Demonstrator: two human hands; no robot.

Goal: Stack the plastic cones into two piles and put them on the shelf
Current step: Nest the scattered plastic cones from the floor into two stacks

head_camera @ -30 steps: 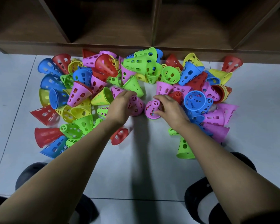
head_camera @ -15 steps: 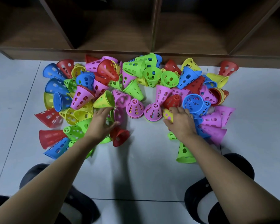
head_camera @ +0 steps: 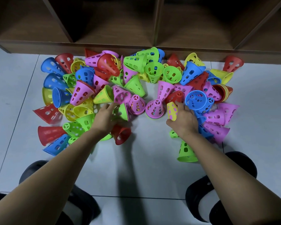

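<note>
The shelf [head_camera: 136, 44] runs along the far edge of the floor [head_camera: 144, 159]. A heap of cones [head_camera: 133, 62] lies on the floor just before it and spreads from left to right. One stray cone [head_camera: 233, 63] lies at the far right against the shelf's base. In the gap at the heap's middle, two upright cones [head_camera: 136, 104] stand side by side. Left of them is the left hand [head_camera: 105, 118], with a tipped cone [head_camera: 122, 112] just right of its fingers. Right of them, the right hand [head_camera: 183, 120] grips a held cone [head_camera: 172, 111]. A lone cone [head_camera: 186, 151] stands nearer, beside the right forearm. Two shoes [head_camera: 36, 171] sit nearest, left and right.
</note>
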